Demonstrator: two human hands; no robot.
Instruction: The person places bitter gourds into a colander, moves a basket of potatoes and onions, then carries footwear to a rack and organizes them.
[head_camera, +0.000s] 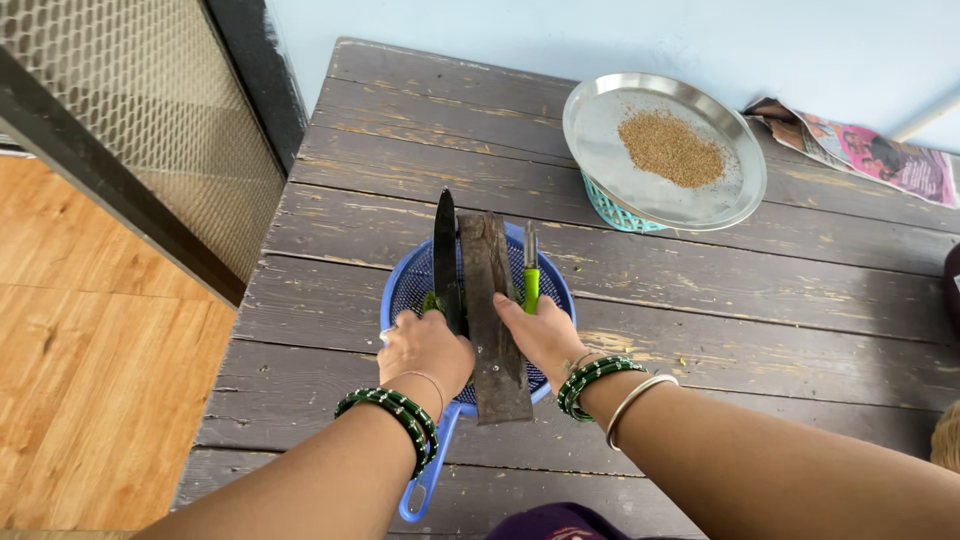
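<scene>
My left hand (425, 350) grips a black-bladed knife (446, 255) whose tip points away from me, over a blue mesh strainer (410, 285). My right hand (542, 335) holds a green-handled peeler (531, 270) and rests against a narrow dark wooden board (492, 315) that lies across the strainer's rim. The strainer's blue handle (425, 475) points toward me, under my left wrist. Both wrists wear green bangles. What lies inside the strainer is mostly hidden.
A round steel plate (610, 115) with a heap of brown grain sits on a teal basket (608, 208) at the far right. A crumpled printed paper (870, 150) lies by the wall. The grey plank table's left edge (250, 300) drops to wooden floor.
</scene>
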